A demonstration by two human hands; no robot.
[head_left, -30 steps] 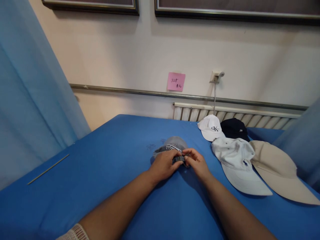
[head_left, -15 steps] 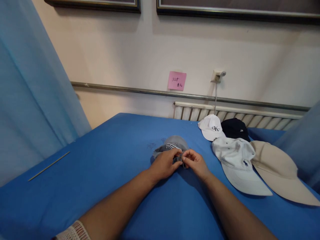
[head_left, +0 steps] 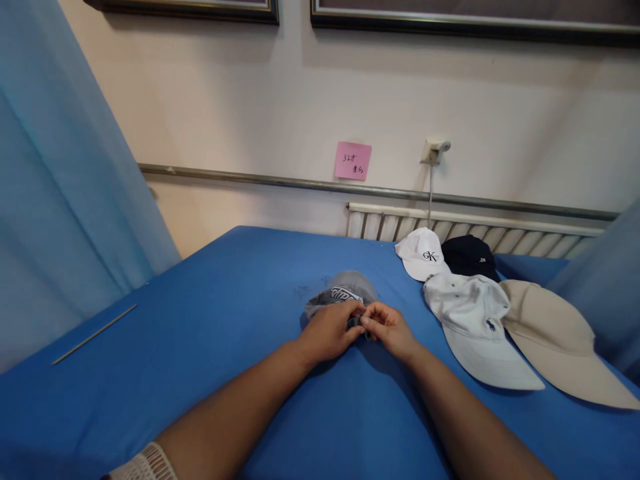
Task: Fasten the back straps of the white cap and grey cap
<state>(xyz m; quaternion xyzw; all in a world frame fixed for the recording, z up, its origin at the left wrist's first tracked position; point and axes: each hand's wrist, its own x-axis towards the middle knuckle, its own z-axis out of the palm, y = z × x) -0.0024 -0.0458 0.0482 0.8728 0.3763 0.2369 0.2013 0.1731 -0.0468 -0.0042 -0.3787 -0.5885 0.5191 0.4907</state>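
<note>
A grey baseball cap (head_left: 357, 280) with white lettering lies on the blue-covered table, its brim pointing away from me. My left hand (head_left: 333, 328) grips the near edge of the cap from the left, thumb and fingers closed on it. From the right, my right hand (head_left: 387, 328) pinches the same near edge, at what looks like the back strap. The fingertips of both hands nearly touch, and they hide most of the strap.
On the right sit a white cap (head_left: 420, 253), a black cap (head_left: 469, 257), a pale grey cap (head_left: 475, 333) and a beige cap (head_left: 555, 333). A thin stick (head_left: 94, 335) lies at the left on the blue cloth (head_left: 200, 300). A radiator (head_left: 380, 223) stands behind.
My right hand's fingers have shifted slightly left, closer to the left fingertips. The grey cap stays in about the same place.
</note>
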